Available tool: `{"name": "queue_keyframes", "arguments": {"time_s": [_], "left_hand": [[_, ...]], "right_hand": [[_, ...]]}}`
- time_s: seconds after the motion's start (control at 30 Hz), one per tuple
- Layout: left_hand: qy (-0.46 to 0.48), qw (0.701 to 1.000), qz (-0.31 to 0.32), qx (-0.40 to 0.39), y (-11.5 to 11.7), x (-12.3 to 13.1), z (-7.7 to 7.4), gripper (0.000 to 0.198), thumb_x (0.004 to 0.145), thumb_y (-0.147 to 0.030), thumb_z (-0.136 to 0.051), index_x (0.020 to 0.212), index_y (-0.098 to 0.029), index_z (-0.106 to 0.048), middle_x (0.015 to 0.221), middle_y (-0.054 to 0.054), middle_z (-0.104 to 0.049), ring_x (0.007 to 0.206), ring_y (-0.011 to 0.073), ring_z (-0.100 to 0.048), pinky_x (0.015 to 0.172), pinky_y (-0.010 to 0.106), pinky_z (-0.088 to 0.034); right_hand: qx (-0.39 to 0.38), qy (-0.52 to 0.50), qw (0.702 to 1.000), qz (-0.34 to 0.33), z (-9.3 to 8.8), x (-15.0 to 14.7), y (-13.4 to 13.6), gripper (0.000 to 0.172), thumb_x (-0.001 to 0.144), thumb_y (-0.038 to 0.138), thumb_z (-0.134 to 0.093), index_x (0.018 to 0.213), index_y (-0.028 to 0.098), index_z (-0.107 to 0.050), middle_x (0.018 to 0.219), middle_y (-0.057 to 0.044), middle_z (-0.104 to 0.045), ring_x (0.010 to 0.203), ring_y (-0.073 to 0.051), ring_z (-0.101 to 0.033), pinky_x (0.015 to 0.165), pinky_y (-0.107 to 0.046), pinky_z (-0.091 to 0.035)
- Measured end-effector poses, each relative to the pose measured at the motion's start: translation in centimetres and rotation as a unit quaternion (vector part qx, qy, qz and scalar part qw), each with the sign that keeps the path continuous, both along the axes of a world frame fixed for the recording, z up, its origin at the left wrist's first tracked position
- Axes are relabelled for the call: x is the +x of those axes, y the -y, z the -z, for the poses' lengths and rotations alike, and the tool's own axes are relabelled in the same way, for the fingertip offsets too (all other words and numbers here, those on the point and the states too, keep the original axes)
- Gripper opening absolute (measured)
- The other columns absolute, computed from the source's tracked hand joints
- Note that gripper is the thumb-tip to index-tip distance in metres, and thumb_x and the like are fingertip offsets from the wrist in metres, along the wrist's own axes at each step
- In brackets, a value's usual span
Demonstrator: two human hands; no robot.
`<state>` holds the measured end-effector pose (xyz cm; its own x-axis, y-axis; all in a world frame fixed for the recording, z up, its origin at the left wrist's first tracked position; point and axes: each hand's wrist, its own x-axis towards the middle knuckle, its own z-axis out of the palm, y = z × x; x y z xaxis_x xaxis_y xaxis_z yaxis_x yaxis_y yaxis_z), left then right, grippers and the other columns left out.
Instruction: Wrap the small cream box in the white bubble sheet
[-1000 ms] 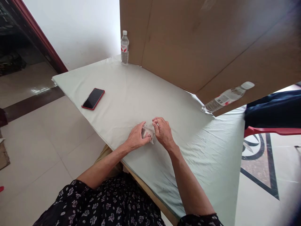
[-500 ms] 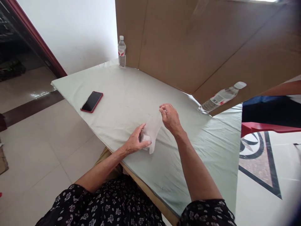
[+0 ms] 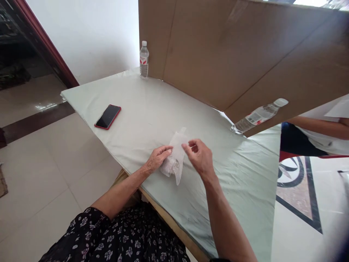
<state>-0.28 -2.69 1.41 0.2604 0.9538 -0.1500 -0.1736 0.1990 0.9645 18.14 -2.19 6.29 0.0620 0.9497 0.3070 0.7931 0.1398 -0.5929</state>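
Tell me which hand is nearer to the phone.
Left. The left hand is below and right of the phone in view; the right hand is farther right, at the right edge of the translucent sheet.

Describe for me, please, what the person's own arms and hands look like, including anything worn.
The bare left hand and bare right hand show no gloves. Both forearms are uncovered, with no watch visible. The loose black fabric left sleeve, printed with pale flowers, ends near the elbow; on the right, only a dark sliver shows.
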Motion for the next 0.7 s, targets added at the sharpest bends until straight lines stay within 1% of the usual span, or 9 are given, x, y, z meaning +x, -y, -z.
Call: {"name": "queue_keyframes", "arguments": {"time_s": [0.1,0.13,0.2,0.27,0.33,0.43,0.5,0.6,0.7], "left_hand": [[-0.006,1.0,-0.03,-0.003,0.2,0.1,-0.1,0.045,0.084,-0.046,-0.064,0.114,-0.013,-0.072,0.105,0.009,-0.074,0.098,0.0211,-0.066,0.088,0.032,-0.053],[-0.004,0.999,-0.035,-0.006,0.3,0.2,-0.1,0.046,0.084,-0.047,-0.064,0.113,-0.013,-0.072,0.103,0.009,-0.074,0.095,0.0206,-0.066,0.087,0.032,-0.054],[0.008,0.999,-0.03,-0.012,0.3,0.3,-0.2,0.048,0.084,-0.047,-0.064,0.116,-0.012,-0.07,0.101,0.008,-0.073,0.089,0.0191,-0.066,0.082,0.032,-0.055],[0.005,1.0,-0.028,-0.008,0.2,0.3,-0.1,0.047,0.083,-0.044,-0.066,0.118,-0.012,-0.068,0.1,0.008,-0.073,0.086,0.0176,-0.065,0.079,0.03,-0.055],[-0.035,0.999,-0.036,0.009,0.0,0.1,0.0,0.044,0.082,-0.039,-0.068,0.116,-0.011,-0.068,0.095,0.007,-0.072,0.083,0.0163,-0.065,0.077,0.028,-0.053],[-0.118,0.992,-0.04,0.029,-0.1,-0.2,0.2,0.04,0.082,-0.035,-0.067,0.115,-0.012,-0.067,0.086,0.005,-0.069,0.079,0.0158,-0.063,0.074,0.028,-0.052],[-0.174,0.982,-0.047,0.06,0.0,-0.2,0.1,0.039,0.081,-0.036,-0.068,0.114,-0.014,-0.067,0.097,0.007,-0.069,0.087,0.0178,-0.064,0.077,0.03,-0.053],[-0.271,0.95,-0.075,0.135,0.2,0.1,-0.2,0.042,0.074,-0.036,-0.076,0.109,-0.017,-0.065,0.124,0.012,-0.062,0.107,0.0228,-0.062,0.091,0.035,-0.053],[-0.346,0.922,-0.083,0.154,0.2,0.3,-0.6,0.037,0.071,-0.032,-0.078,0.103,-0.018,-0.064,0.121,0.011,-0.06,0.106,0.0235,-0.062,0.094,0.038,-0.052]], "right_hand": [[0.007,0.058,0.998,0.009,1.6,-1.4,3.0,0.055,0.083,0.063,-0.062,0.112,0.016,-0.062,0.111,-0.016,-0.07,0.082,-0.026,-0.066,0.071,-0.037,-0.048],[0.008,0.068,0.998,0.018,2.2,-1.7,3.3,0.056,0.084,0.061,-0.062,0.116,0.016,-0.062,0.115,-0.018,-0.069,0.084,-0.027,-0.067,0.072,-0.038,-0.048],[-0.001,0.06,0.998,0.036,3.1,-1.7,3.3,0.041,0.088,0.052,-0.057,0.11,0.018,-0.065,0.108,-0.016,-0.072,0.082,-0.026,-0.067,0.071,-0.037,-0.047],[-0.022,0.008,0.999,0.044,3.6,-1.1,2.7,0.027,0.091,0.042,-0.05,0.093,0.021,-0.067,0.087,-0.009,-0.074,0.072,-0.023,-0.066,0.068,-0.035,-0.046],[-0.035,-0.071,0.996,0.046,4.0,-0.3,2.0,0.026,0.091,0.038,-0.046,0.082,0.023,-0.066,0.073,-0.004,-0.072,0.068,-0.021,-0.064,0.068,-0.033,-0.046],[-0.037,-0.183,0.981,0.056,4.2,0.4,1.7,0.025,0.089,0.04,-0.048,0.081,0.022,-0.065,0.077,-0.004,-0.073,0.074,-0.021,-0.065,0.074,-0.035,-0.049],[-0.042,-0.244,0.968,0.052,4.3,0.5,1.9,0.026,0.089,0.041,-0.05,0.082,0.022,-0.065,0.083,-0.005,-0.074,0.08,-0.021,-0.066,0.079,-0.036,-0.05],[-0.072,-0.331,0.941,0.016,4.3,0.0,2.3,0.027,0.09,0.044,-0.052,0.082,0.022,-0.065,0.086,-0.005,-0.074,0.082,-0.021,-0.066,0.081,-0.036,-0.053],[-0.09,-0.398,0.913,-0.003,4.4,-0.4,2.4,0.028,0.09,0.048,-0.054,0.083,0.022,-0.064,0.085,-0.005,-0.075,0.081,-0.021,-0.068,0.08,-0.037,-0.055]]}}
